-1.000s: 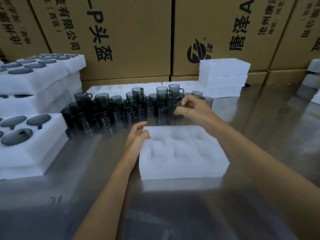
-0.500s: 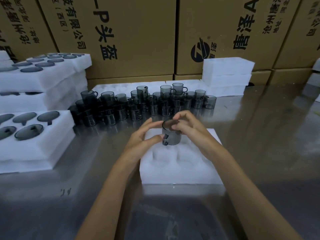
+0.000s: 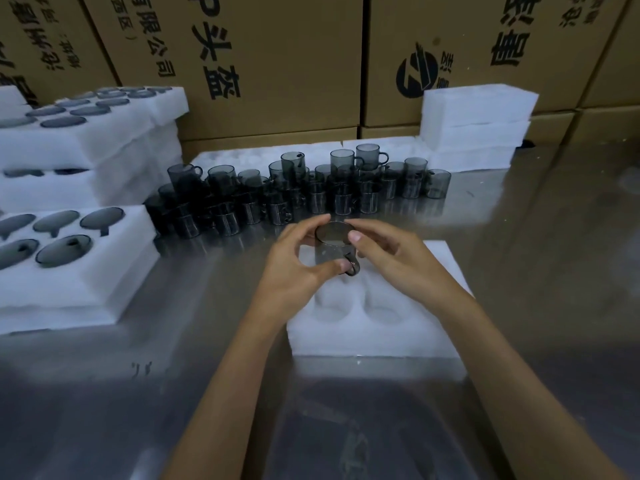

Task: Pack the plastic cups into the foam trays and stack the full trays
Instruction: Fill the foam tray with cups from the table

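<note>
Both hands hold one smoky grey plastic cup (image 3: 330, 247) with a handle over the far left part of a white foam tray (image 3: 374, 327) on the steel table. My left hand (image 3: 294, 268) curls round the cup's left side and bottom, thumb near the handle. My right hand (image 3: 388, 258) pinches its rim from the right. The tray's moulded hollows nearest me show no cups. A crowd of several more grey cups (image 3: 298, 192) stands behind the tray.
Filled foam trays (image 3: 79, 271) sit stacked at the left, with a taller stack (image 3: 86, 140) behind. Blank foam blocks (image 3: 478, 123) stand at the back right. Cardboard boxes (image 3: 277, 64) wall the far side. The steel table (image 3: 554, 254) spreads to the right.
My right hand fetched a cup from the crowd and brought it over the tray, where my left hand joined it. The cup has since turned, its handle now facing me, and sits lower.
</note>
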`<state>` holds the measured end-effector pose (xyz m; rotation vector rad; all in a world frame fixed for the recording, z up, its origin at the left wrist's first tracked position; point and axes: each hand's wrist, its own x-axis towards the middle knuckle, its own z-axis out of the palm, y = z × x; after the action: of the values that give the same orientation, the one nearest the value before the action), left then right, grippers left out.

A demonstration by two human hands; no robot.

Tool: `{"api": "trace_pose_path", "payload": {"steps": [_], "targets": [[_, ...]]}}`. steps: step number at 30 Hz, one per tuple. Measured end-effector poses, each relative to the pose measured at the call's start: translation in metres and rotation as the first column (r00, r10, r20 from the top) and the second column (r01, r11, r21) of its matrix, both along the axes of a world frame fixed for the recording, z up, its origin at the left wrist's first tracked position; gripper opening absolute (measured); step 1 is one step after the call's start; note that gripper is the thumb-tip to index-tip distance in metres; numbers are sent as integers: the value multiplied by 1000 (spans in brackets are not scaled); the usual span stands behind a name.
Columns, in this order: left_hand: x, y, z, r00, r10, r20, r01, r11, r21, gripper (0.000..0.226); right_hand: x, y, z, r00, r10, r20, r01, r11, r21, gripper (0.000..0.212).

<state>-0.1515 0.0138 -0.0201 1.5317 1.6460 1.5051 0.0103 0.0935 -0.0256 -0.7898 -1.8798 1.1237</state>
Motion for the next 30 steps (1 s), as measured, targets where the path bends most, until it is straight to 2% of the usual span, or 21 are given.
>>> {"api": "trace_pose_path", "payload": {"steps": [5, 9, 14, 18, 23, 30], "targets": [[0, 0, -2, 997, 28, -71, -27, 1000, 7, 68, 1, 0, -3, 1000, 29, 5, -29, 999, 42, 24], [-7, 2, -5, 996, -17, -90, 13, 999, -52, 69, 0, 0, -8, 995, -26, 97, 20, 998, 66, 27], [-16, 4, -8, 993, -92, 78, 102, 986, -128, 51, -1, -2, -9, 984, -84, 156, 68, 992, 105, 30], [-22, 6, -14, 986, -69, 153, 97, 979, -182, 29, 0, -4, -11, 955, -145, 260, 90, 974, 210, 24], [-23, 5, -25, 964, -57, 261, 119, 965, -232, 29, -2, -6, -11, 888, -246, 389, 102, 929, 356, 17], [-23, 8, -26, 915, -2, 403, 98, 971, -219, 41, 0, -8, -8, 895, -219, 388, 98, 946, 308, 22]]}}
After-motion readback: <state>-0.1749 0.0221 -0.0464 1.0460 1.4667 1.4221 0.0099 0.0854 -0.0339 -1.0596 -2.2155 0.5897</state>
